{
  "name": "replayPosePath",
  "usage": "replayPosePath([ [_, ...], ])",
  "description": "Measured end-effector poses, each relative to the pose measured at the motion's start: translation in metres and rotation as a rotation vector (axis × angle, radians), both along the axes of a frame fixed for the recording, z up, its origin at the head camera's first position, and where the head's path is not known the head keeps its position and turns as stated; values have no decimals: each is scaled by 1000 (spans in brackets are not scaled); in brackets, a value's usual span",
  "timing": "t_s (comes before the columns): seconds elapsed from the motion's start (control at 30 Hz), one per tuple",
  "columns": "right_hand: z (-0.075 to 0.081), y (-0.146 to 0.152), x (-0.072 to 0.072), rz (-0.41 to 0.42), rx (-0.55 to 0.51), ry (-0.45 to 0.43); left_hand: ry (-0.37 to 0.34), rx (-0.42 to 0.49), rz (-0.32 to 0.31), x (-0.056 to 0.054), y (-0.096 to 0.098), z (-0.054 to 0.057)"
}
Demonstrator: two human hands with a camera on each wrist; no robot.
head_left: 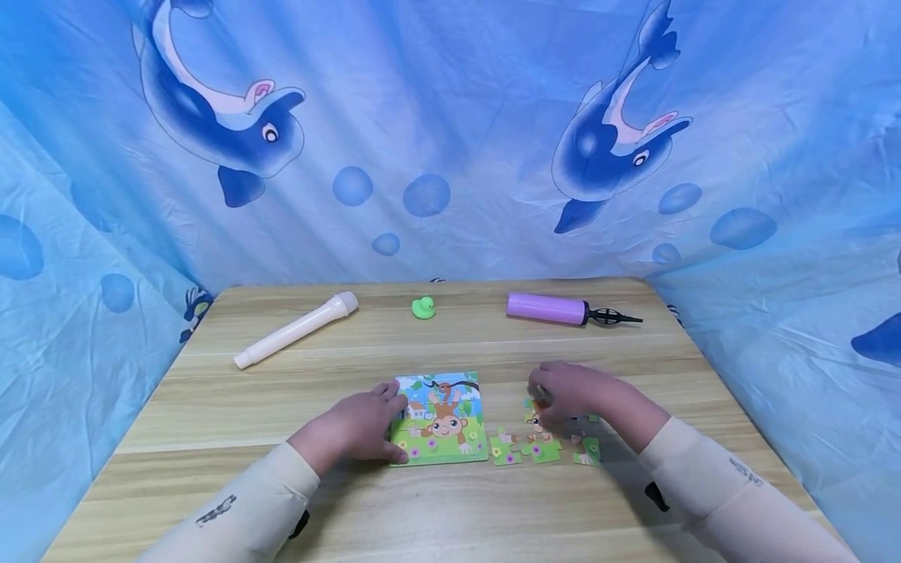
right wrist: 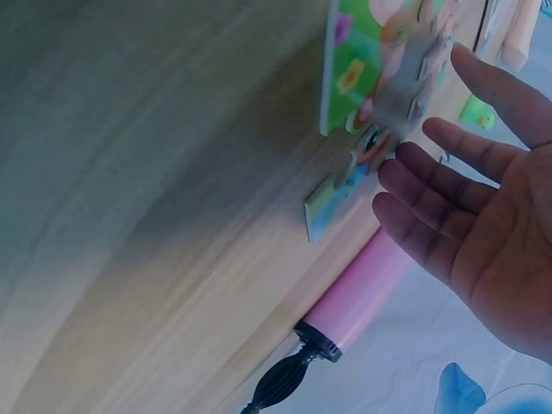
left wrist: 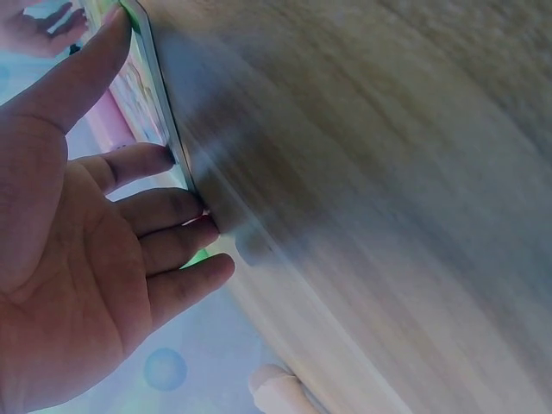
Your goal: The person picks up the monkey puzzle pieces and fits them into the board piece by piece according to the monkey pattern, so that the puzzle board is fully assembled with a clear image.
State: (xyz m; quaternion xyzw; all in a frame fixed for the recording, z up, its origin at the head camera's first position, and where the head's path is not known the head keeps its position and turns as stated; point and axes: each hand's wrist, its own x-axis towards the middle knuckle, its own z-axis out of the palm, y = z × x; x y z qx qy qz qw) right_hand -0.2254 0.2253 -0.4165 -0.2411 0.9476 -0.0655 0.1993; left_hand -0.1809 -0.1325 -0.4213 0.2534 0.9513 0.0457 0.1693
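Note:
A square puzzle board (head_left: 443, 422) with a monkey picture lies flat on the table. My left hand (head_left: 362, 422) rests at its left side, the thumb by the near corner and the spread fingers along the edge. To the board's right lie loose puzzle pieces (head_left: 505, 448), some joined together. My right hand (head_left: 568, 391) hovers low over these pieces with its thumb and fingers apart, hiding part of them. In the right wrist view a blurred grey patch shows among the pieces (right wrist: 349, 194) near the fingertips; whether the hand touches a piece I cannot tell.
Along the back of the wooden table (head_left: 211, 422) are a white stick-like tube (head_left: 299, 328), a small green toy duck (head_left: 424, 307) and a purple hand pump (head_left: 547, 309) with a black nozzle. A blue dolphin-print curtain (head_left: 464, 117) surrounds the back and sides.

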Motion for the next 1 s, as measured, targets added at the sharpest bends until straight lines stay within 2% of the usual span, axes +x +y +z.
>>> replayPosePath([
  [0.13,-3,0,2,-7,6,7,1,-4,-1,0,0,0],
  [0.37,-5,-3,4,29,5,54,-2,-3,5,0,0,-1],
  [0.7,-11,-18,3,45,15,91,0,-5,5,0,-2,-1],
  [1.0,-11,-29,3,63,-8,92,1,-2,0,0,-1,-3],
])
